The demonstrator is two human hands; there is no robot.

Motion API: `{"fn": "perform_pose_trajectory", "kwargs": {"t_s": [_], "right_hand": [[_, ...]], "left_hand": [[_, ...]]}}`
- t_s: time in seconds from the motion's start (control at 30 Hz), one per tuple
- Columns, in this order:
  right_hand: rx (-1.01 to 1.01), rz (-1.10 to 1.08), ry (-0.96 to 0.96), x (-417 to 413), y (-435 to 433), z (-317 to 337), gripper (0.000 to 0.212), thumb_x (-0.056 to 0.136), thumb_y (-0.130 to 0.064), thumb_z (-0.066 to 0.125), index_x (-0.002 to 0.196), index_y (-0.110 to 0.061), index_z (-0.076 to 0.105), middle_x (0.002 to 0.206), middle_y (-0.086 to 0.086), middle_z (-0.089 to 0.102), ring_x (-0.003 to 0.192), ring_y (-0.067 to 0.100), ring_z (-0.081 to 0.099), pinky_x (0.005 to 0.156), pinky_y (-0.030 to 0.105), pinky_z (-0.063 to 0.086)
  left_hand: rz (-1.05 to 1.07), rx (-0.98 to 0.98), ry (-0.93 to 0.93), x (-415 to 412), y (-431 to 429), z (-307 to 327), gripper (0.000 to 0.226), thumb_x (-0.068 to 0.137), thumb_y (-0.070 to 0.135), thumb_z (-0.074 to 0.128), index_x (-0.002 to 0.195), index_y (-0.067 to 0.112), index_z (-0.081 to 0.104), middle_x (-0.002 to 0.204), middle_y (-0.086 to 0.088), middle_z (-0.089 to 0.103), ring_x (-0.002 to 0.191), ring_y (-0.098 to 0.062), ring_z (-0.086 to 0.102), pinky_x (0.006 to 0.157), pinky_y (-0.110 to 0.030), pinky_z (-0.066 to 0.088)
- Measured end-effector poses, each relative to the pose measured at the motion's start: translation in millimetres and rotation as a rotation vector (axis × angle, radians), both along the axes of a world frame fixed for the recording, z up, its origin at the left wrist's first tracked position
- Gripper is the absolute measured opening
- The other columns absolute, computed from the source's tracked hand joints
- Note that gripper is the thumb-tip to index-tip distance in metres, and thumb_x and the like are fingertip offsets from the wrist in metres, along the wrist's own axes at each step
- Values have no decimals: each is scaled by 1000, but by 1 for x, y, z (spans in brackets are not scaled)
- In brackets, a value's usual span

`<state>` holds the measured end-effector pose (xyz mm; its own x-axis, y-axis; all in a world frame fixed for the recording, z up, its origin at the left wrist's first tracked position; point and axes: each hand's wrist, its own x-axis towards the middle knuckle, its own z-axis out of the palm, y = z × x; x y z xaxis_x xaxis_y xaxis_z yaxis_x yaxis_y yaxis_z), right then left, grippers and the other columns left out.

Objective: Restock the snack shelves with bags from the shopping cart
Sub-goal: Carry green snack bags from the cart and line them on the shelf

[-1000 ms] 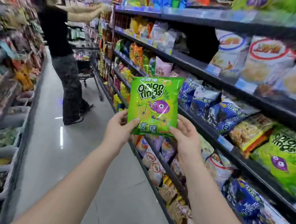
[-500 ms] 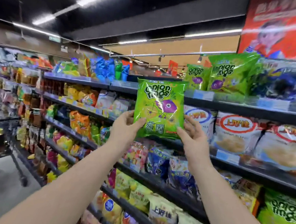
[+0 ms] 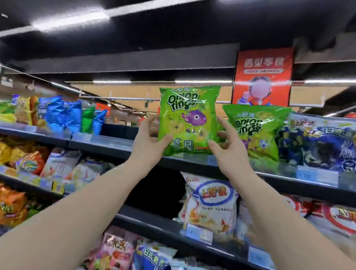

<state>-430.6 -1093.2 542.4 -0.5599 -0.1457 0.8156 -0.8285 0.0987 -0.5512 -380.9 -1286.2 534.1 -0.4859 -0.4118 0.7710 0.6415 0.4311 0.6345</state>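
Observation:
I hold a green onion rings bag (image 3: 187, 118) upright at the front edge of the top shelf (image 3: 110, 143). My left hand (image 3: 150, 140) pinches its lower left corner and my right hand (image 3: 228, 149) pinches its lower right side. Its bottom edge hangs just in front of the shelf lip. A matching green onion rings bag (image 3: 258, 132) stands on the shelf directly to the right, partly behind my right hand. The shopping cart is out of view.
Dark blue seaweed snack bags (image 3: 319, 143) stand right of the green ones. Blue and yellow bags (image 3: 60, 113) fill the top shelf's left part, with a gap behind the held bag. Lower shelves hold white shrimp flakes bags (image 3: 211, 206) and orange bags (image 3: 5, 204). A red poster (image 3: 263, 75) hangs above.
Both hands raised the onion rings bag from chest height up to the top shelf and rightwards, beside the matching bag. My view tilted up from the aisle floor to the upper shelves.

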Motion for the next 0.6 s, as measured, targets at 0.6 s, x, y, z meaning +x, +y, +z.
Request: {"fn": "perform_pose_trajectory", "kwargs": {"t_s": [0.6], "right_hand": [[513, -622, 13, -95, -50, 28, 64, 95, -31, 58, 150, -40, 26, 124, 9, 48, 76, 18, 55, 77, 33, 48]], "left_hand": [[-173, -527, -138, -160, -55, 46, 67, 78, 24, 80, 133, 45, 46, 140, 5, 42, 127, -15, 39, 112, -43, 33]]}}
